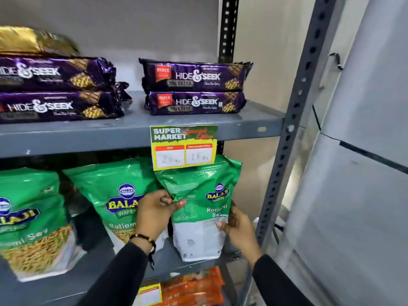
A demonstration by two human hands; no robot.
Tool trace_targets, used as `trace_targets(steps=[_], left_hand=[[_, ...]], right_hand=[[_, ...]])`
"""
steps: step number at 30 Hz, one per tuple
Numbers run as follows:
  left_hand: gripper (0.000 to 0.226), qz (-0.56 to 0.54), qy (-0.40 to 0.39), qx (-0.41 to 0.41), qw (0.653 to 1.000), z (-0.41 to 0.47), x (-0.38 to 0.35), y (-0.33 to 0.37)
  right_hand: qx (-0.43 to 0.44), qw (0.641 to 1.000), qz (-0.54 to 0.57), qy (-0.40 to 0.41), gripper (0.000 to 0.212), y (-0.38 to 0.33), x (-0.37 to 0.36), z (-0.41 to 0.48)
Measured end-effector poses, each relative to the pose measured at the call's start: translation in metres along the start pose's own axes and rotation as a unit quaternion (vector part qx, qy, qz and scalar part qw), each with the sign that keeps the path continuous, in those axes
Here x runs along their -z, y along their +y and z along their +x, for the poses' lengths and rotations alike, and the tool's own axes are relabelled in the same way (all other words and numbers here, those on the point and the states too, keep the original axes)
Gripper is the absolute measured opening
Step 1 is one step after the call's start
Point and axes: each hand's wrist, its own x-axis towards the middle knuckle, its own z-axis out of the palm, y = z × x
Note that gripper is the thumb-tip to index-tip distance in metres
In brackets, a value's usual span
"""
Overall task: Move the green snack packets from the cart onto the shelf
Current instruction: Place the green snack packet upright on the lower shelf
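glossy green foil snack packet: pinched upright by left hand and right hand, steadied for standing on grey metal shelf.

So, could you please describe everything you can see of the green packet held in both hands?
The green packet is a glossy, foil-like pouch, green above and white below, printed with a blue and yellow Balaji Wafers logo and "Ratlami Sev". It stands roughly upright at the right end of the middle shelf, its bottom edge on or just above the board. Its top tucks behind the hanging price tag. The left hand pinches a folded corner; the right hand has a grip on the right edge.
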Motion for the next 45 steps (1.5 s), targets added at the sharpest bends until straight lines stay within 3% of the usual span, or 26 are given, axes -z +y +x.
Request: trace_targets(steps=[2,5,6,8,11,15,18,19,22,23,25,27,30,36,40,43,45], left_hand=[[0.04,-0.023,0.001,0.024,0.999,0.002,0.004,-0.004],[0.036,-0.073,-0.044,0.029,0.996,-0.003,0.009,-0.001],[0.036,-0.121,-0.058,0.042,0.99,-0.006,0.01,0.002],[0.027,-0.219,-0.079,0.061,0.97,-0.01,0.01,0.006],[0.012,-0.273,-0.08,0.065,0.956,-0.013,0.006,0.012],[0.014,-0.211,-0.04,0.041,0.976,-0.024,-0.006,0.017],[0.017,-0.1,-0.004,-0.002,0.995,-0.048,-0.022,0.024],[0.024,-0.059,-0.011,-0.017,0.998,-0.059,-0.03,0.03],[0.052,0.023,-0.11,-0.061,0.992,-0.082,-0.051,0.046],[0.058,0.016,-0.155,-0.066,0.986,-0.082,-0.054,0.047],[0.048,-0.019,-0.16,-0.077,0.984,-0.07,-0.05,0.046],[0.028,-0.061,-0.076,-0.041,0.994,-0.05,-0.04,0.037],[0.027,-0.105,0.052,0.023,0.993,-0.027,-0.034,0.014],[0.057,-0.227,0.03,0.104,0.968,-0.005,-0.056,0.011],[0.051,-0.236,0.003,0.124,0.964,0.007,-0.061,0.003],[0.011,-0.249,0.029,0.105,0.963,0.009,-0.06,0.001],[0.01,-0.257,0.041,0.09,0.961,0.01,-0.06,0.0]], right_hand=[[-0.002,0.999,-0.001,0.036,0.039,0.0,-0.007,-0.007],[0.049,0.977,-0.095,0.187,0.05,0.009,-0.022,-0.033],[0.061,0.972,-0.101,0.202,0.048,0.013,-0.03,-0.045],[0.078,0.983,-0.073,0.146,0.039,0.02,-0.05,-0.064],[0.094,0.99,-0.087,0.067,0.035,0.026,-0.069,-0.07],[0.075,0.991,-0.082,0.072,0.053,0.016,-0.061,-0.06],[0.032,0.996,-0.08,0.007,0.09,0.014,-0.049,-0.05],[0.019,0.997,-0.075,-0.025,0.087,0.015,-0.045,-0.046],[-0.009,0.999,-0.025,-0.039,0.029,0.011,-0.033,-0.038],[-0.015,0.999,-0.009,-0.028,0.026,0.009,-0.029,-0.035],[-0.003,0.999,0.023,0.028,0.033,0.007,-0.02,-0.026],[-0.008,0.995,0.091,0.049,0.046,0.01,-0.014,-0.019],[0.0,0.979,0.185,0.082,0.024,0.011,-0.009,-0.012],[-0.052,0.956,0.276,0.088,0.037,0.004,-0.01,0.026],[-0.06,0.959,0.242,0.135,0.033,0.012,-0.011,0.044],[-0.05,0.963,0.194,0.182,0.028,0.014,-0.009,0.047],[-0.039,0.962,0.188,0.194,0.03,0.017,-0.009,0.049]])
